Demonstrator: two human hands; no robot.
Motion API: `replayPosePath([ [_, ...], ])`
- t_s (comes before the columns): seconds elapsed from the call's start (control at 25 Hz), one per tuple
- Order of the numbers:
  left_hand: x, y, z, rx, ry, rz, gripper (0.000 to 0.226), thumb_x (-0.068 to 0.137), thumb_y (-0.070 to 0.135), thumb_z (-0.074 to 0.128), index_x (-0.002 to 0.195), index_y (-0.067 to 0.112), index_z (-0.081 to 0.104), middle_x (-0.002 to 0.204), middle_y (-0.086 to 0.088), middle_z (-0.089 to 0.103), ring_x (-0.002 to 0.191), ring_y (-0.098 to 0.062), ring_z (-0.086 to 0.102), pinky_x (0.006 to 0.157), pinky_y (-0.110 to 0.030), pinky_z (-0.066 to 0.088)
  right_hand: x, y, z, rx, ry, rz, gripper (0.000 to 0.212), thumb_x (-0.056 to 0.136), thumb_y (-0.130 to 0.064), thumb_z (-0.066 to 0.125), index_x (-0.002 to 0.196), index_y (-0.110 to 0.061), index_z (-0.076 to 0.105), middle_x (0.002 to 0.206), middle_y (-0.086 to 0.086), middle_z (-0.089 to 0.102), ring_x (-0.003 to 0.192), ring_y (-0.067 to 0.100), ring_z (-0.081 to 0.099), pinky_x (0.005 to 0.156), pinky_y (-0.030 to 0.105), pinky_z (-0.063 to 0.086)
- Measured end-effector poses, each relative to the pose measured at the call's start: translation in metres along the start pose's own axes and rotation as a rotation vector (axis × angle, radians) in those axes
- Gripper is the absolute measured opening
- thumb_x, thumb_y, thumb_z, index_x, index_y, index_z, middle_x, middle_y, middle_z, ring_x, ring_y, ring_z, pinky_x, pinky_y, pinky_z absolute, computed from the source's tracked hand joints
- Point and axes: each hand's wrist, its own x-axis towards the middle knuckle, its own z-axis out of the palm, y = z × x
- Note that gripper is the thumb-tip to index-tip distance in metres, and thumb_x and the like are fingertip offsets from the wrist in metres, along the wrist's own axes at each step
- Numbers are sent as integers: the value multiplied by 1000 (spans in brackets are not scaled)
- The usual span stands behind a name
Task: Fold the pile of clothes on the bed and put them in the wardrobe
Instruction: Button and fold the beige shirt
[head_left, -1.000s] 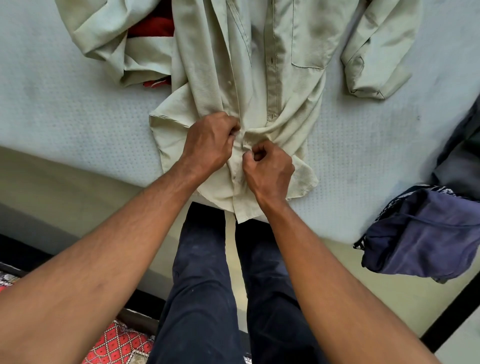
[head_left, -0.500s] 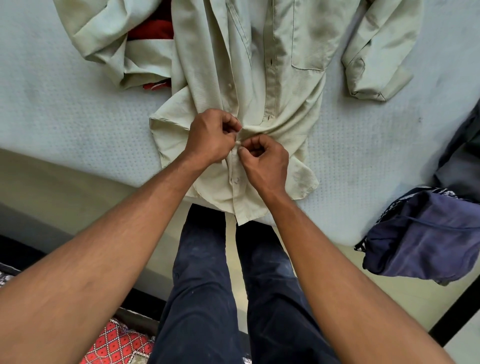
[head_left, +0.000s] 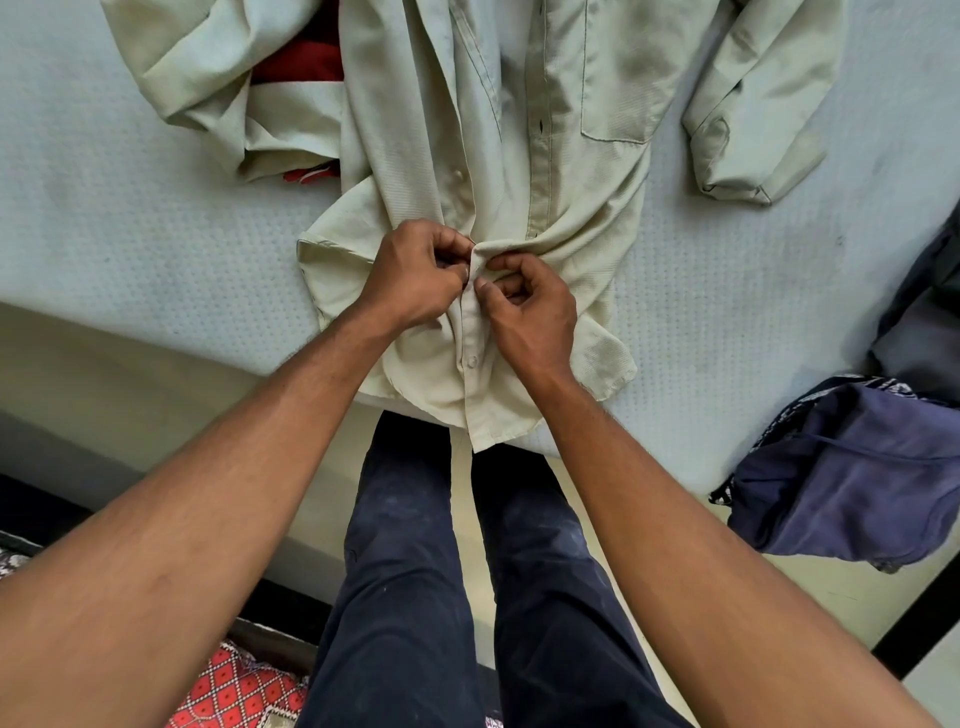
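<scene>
The left hand (head_left: 415, 275) and right hand (head_left: 530, 306) are pinching the placket of the pale button-up shirt (head_left: 545, 156), which is lying front-up at the bed's (head_left: 130, 208) near edge. With the cloth bunching, the button is likely risking a slip. A red garment (head_left: 301, 62) is peeking out at eleven o'clock and a navy garment (head_left: 852, 478) is overhanging at four o'clock, neither one obstructing.

Shirt (head_left: 519, 130): pale khaki-beige, finely ribbed, stitched in darker thread.
Bed (head_left: 130, 218): pale blue-grey cover, dotted throughout in a regular grid.
Red garment (head_left: 301, 62): plain red, white marks seen at one edge.
Blue-violet garment (head_left: 852, 478): plain, trimmed in black-and-white print.
Dark grey garment (head_left: 924, 322): plain.
Trousers (head_left: 405, 597): dark navy, faintly speckled.
Cloth (head_left: 239, 691): red, patterned with pale-outlined diamonds.
</scene>
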Motion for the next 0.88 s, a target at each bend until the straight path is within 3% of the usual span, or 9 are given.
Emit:
replayPosePath([
  [0.2, 0, -1, -3, -58, -59, -21, 20, 87, 1, 70, 101, 13, 77, 86, 1, 74, 82, -11, 71, 85, -29, 60, 5, 1, 1, 51, -1, 100, 7, 89, -26, 77, 91, -19, 79, 74, -9, 73, 69, 4, 69, 75, 33, 60],
  [0.36, 2, 0, -2, -48, -56, -38, 20, 87, 3, 71, 104, 11, 76, 88, 1, 74, 85, -11, 71, 87, -30, 59, 7, -3, 1, 44, -7, 133, 2, 89, -25, 77, 88, -24, 78, 72, -11, 73, 69, 2, 69, 77, 33, 60],
  [0.52, -1, 0, 0, -36, -29, -30, 19, 89, 12, 72, 107, 13, 76, 95, 6, 75, 88, -6, 71, 84, -28, 60, 8, -9, 4, 41, -3, 179, 14, 88, -24, 76, 77, -32, 70, 68, -13, 70, 68, 2, 68, 78, 35, 59],
  [0.68, -7, -1, 2, -27, 4, -9, 21, 86, 26, 79, 104, 16, 76, 92, 7, 74, 80, -2, 69, 74, -13, 55, 9, -10, 6, 16, 12, 203, 9, 86, -30, 77, 83, -21, 77, 66, -10, 69, 67, 7, 67, 76, 36, 58],
  [0.88, -5, 3, 10, 34, 86, -4, 12, 88, 19, 76, 97, 12, 76, 88, 7, 71, 71, 3, 62, 61, -2, 44, 9, -8, 5, 93, -21, 245, 11, 86, -30, 77, 82, -20, 80, 70, -6, 75, 71, 11, 72, 79, 40, 61],
])
